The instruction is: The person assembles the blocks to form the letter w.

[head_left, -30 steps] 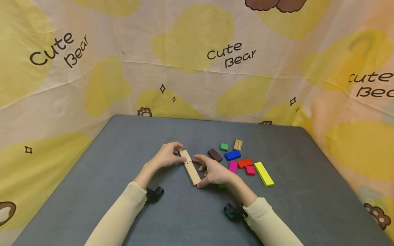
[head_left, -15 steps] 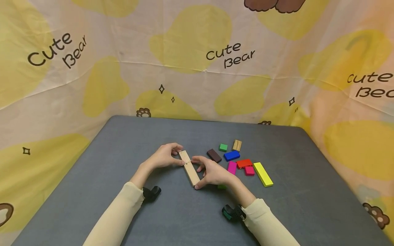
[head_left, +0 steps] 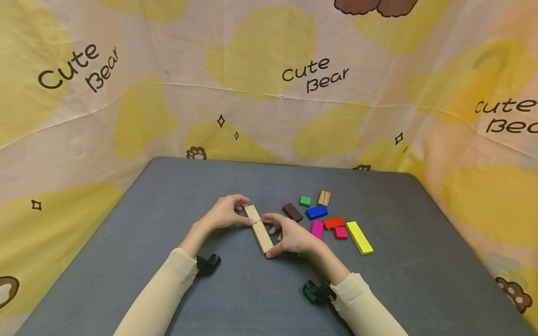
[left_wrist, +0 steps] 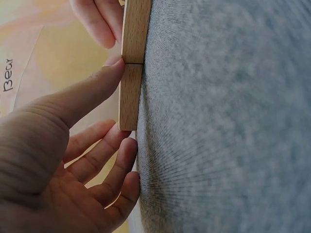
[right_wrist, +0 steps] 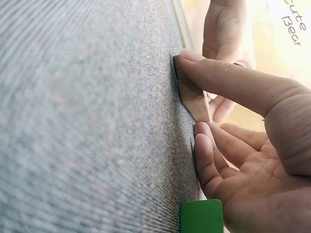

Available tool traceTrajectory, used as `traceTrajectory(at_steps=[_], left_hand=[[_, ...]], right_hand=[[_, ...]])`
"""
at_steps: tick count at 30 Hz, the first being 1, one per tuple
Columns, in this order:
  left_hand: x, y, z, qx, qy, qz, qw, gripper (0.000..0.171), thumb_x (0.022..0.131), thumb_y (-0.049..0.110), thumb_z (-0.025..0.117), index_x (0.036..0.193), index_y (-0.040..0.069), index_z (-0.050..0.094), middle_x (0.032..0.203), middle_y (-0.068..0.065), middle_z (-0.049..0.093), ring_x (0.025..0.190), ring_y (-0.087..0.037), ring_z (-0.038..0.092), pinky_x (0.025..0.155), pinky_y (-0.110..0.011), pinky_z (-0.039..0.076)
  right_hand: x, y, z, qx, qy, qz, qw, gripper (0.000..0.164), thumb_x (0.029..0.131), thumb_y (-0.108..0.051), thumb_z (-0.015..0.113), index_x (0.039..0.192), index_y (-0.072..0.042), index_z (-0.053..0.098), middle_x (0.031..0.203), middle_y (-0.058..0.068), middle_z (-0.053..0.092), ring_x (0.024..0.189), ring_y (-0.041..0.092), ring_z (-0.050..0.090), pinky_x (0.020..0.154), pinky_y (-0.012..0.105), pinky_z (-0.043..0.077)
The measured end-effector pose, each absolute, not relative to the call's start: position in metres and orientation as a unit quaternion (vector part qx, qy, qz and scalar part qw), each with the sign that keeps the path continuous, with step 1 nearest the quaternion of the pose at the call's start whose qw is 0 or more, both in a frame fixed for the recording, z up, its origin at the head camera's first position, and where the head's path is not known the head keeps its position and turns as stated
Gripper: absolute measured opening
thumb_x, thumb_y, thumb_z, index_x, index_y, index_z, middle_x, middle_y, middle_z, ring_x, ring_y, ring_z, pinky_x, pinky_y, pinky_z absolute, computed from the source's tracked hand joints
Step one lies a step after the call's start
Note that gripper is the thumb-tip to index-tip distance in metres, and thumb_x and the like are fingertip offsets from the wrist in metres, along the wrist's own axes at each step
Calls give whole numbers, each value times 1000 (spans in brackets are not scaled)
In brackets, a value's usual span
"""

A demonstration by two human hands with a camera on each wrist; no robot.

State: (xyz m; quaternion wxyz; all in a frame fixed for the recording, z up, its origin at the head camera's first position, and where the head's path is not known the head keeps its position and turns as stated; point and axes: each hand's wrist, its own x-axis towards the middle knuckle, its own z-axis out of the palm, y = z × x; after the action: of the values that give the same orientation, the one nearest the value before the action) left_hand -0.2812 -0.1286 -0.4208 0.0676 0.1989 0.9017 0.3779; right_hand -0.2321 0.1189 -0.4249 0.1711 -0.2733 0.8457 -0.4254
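Two plain wooden blocks lie end to end on the grey table [head_left: 201, 298], forming one slanted strip. My left hand [head_left: 223, 213] holds the far block [head_left: 252, 213], its thumb on the left side by the seam and its fingertips around the far end. In the left wrist view, a thin dark line separates this block [left_wrist: 129, 99] from the other one. My right hand [head_left: 296, 234] grips the near block [head_left: 262, 237], thumb at the near end and index fingertip on the right side close to the seam. The right wrist view shows that thumb against the block's end.
Right of my right hand lie dark brown [head_left: 293, 212], blue [head_left: 317, 213], magenta [head_left: 317, 229], red [head_left: 334, 223] and yellow [head_left: 359, 238] blocks, among several others. A green block [right_wrist: 201, 216] sits beneath my right wrist. Patterned cloth [head_left: 260, 116] surrounds the table.
My left thumb has slid from the top of the far block down to its left side at the seam. The blocks and right hand have hardly moved.
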Motion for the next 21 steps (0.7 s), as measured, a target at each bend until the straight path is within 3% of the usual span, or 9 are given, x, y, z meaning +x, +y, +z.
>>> traceTrajectory(at_steps=[21], left_hand=[[-278,-127,-418,179,902,383,83,63,78,27,86,131,4,61,122,-10,63,109,-25,61,91,-42,47]], right_hand=[[-230,117,-424,-279,856,-405,161,90,72,-18,91,147,-7,42,141,0,53,102,17,57,78,30,48]])
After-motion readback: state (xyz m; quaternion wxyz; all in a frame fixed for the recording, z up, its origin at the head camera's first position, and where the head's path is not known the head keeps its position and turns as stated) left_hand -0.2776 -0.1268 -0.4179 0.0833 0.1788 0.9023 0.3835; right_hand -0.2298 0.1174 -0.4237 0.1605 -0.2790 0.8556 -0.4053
